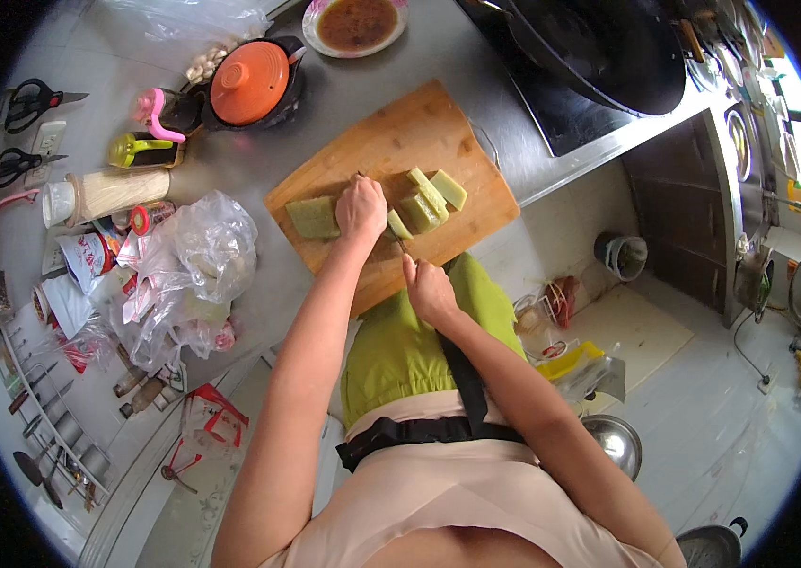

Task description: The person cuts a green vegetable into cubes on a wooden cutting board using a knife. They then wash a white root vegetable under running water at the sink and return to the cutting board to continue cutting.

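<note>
A wooden cutting board (436, 117) lies on the counter before me. Near its lower edge my right hand (431, 292) grips the handle of a kitchen knife (402, 246), whose blade shows nearly edge-on and is mostly hidden. My left hand (362, 207) rests over the board with fingers curled down; a dark tip, perhaps the knife's, shows beyond them. Left of this hand lies a pale green peeled vegetable block (312, 217). A cut piece (399, 224) leans beside the blade. Farther right sit thicker pieces (423, 211) and a flat slice (450, 189).
A black wok (592, 50) stands on the cooktop (549, 121) at upper right. Behind the board are a plate of brown sauce (357, 25) and an orange-lidded pot (250, 82). Plastic bags (212, 245), a noodle container (120, 197) and bottles crowd the left side.
</note>
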`<action>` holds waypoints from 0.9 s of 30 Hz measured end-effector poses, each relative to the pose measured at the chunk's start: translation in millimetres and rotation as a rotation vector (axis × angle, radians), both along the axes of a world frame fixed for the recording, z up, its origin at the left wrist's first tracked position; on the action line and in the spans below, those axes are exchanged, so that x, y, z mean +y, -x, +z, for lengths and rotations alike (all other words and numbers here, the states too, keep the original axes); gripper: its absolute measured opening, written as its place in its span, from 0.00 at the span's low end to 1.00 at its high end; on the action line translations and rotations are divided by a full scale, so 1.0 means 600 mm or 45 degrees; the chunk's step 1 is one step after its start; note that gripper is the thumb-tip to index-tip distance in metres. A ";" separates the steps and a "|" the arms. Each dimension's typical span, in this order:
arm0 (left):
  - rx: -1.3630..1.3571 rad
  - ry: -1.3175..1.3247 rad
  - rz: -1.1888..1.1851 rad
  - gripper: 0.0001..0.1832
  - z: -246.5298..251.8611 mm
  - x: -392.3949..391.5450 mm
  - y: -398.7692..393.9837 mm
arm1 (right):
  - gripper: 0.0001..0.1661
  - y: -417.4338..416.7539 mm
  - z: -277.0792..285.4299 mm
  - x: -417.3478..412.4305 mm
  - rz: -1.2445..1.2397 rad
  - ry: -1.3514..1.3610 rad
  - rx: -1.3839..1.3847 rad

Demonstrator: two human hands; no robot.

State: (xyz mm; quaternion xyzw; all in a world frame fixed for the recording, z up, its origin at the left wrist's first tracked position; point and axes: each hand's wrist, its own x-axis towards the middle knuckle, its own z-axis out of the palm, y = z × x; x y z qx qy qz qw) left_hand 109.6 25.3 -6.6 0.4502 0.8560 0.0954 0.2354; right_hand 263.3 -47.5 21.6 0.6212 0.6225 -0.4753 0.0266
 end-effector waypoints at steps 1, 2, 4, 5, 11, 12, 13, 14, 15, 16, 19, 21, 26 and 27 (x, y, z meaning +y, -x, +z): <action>-0.008 -0.001 0.007 0.17 -0.001 0.003 0.000 | 0.33 0.000 -0.004 -0.001 0.002 -0.003 -0.006; -0.016 -0.001 0.014 0.17 -0.003 0.007 0.000 | 0.33 0.000 -0.008 -0.003 0.003 -0.006 -0.013; -0.024 0.000 0.025 0.17 -0.006 0.006 -0.001 | 0.33 0.001 -0.009 -0.005 0.000 -0.035 -0.003; -0.028 0.001 0.026 0.17 -0.009 0.002 -0.002 | 0.33 0.001 -0.010 -0.006 -0.001 -0.049 0.003; -0.054 0.019 0.039 0.19 -0.007 0.000 0.002 | 0.34 -0.005 -0.034 -0.004 0.011 -0.082 -0.022; -0.067 0.031 0.057 0.20 -0.002 0.001 0.002 | 0.34 -0.008 -0.035 0.000 0.035 -0.082 -0.014; -0.079 0.044 0.075 0.21 0.004 0.000 0.003 | 0.34 -0.011 -0.035 0.005 0.060 -0.082 -0.007; -0.104 0.025 0.095 0.20 0.010 -0.003 0.005 | 0.34 -0.014 -0.036 0.011 0.086 -0.081 0.001; -0.137 0.009 0.111 0.20 0.017 -0.012 0.002 | 0.35 -0.022 -0.041 0.015 0.071 -0.102 0.069; -0.170 -0.006 0.128 0.19 0.023 -0.023 -0.002 | 0.35 -0.029 -0.047 0.020 0.058 -0.121 0.137; -0.282 -0.367 0.135 0.14 0.022 -0.077 -0.012 | 0.33 -0.036 -0.060 0.030 0.017 -0.088 0.238; -0.307 -0.339 0.158 0.11 0.025 -0.113 -0.025 | 0.32 -0.037 -0.060 0.037 -0.002 0.002 0.278; -0.300 -0.409 0.125 0.19 0.022 -0.156 -0.035 | 0.31 -0.031 -0.020 0.039 -0.034 -0.111 0.291; -0.260 -0.484 0.100 0.20 0.026 -0.157 -0.036 | 0.32 -0.029 -0.011 0.040 -0.045 -0.149 0.306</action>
